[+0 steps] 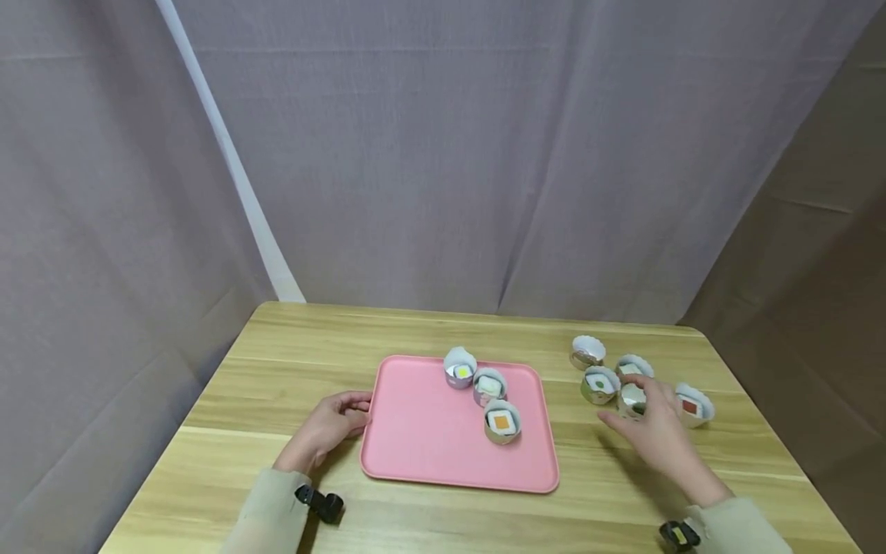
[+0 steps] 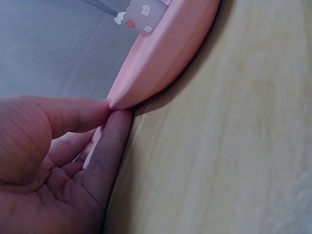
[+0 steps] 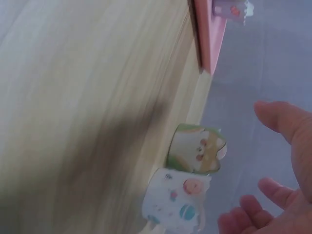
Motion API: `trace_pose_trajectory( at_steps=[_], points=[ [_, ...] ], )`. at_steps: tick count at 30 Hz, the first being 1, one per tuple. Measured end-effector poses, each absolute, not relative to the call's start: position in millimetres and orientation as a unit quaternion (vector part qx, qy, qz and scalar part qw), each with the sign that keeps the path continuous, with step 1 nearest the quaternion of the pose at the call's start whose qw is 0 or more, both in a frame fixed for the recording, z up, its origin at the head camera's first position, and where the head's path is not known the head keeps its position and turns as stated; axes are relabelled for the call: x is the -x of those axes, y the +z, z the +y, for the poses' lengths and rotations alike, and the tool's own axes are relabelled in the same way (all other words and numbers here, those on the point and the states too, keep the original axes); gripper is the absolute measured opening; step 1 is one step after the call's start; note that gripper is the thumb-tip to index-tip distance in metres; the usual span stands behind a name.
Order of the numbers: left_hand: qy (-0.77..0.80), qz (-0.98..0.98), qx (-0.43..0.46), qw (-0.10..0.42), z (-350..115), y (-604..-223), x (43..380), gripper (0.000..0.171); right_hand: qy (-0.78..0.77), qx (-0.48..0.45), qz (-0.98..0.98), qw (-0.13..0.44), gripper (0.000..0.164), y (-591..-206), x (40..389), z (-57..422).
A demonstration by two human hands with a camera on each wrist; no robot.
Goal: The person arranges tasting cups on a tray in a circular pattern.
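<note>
My left hand [image 1: 331,427] is at the left edge of a pink tray [image 1: 422,438]; in the left wrist view the thumb and a finger pinch the tray's rim [image 2: 161,73]. On the tray's right half stand three small paper baking cups, one holding a white piece with an orange square [image 1: 501,422]. My right hand [image 1: 654,427] hovers with spread fingers over a cluster of similar cups, partly covering some. Below it, the right wrist view shows a white printed cup [image 3: 175,197] beside a green bear-print cup [image 3: 192,151], apart from the fingers.
At the cluster's back stands a paper cup [image 1: 587,352], and at its right a cup with a reddish-brown square inside [image 1: 694,405]. The wooden table [image 1: 332,331] ends at grey curtains [image 1: 415,169] behind and on both sides.
</note>
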State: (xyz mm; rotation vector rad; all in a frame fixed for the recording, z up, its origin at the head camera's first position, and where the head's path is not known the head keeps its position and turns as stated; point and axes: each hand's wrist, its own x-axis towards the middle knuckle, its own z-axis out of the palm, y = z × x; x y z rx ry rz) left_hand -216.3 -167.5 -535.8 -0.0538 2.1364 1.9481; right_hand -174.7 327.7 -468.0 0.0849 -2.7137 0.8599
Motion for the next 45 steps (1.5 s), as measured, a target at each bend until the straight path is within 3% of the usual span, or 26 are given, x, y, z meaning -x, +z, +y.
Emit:
trace_pose_trajectory(
  at_steps=[10, 29, 45],
  points=[
    [0.678, 0.723, 0.013, 0.132, -163, -536, 217, 0.038, 0.284, 0.003, -0.948, 0.146, 0.09, -468, 169, 349],
    [0.671, 0.73, 0.022, 0.127, -167, -533, 215, 0.035, 0.395, 0.084, -0.914, 0.049, 0.112, -474, 170, 351],
    [0.672, 0.73, 0.026, 0.123, -168, -534, 216, 0.035, 0.412, 0.116, -0.902, 0.053, 0.097, -494, 185, 351]
  ],
)
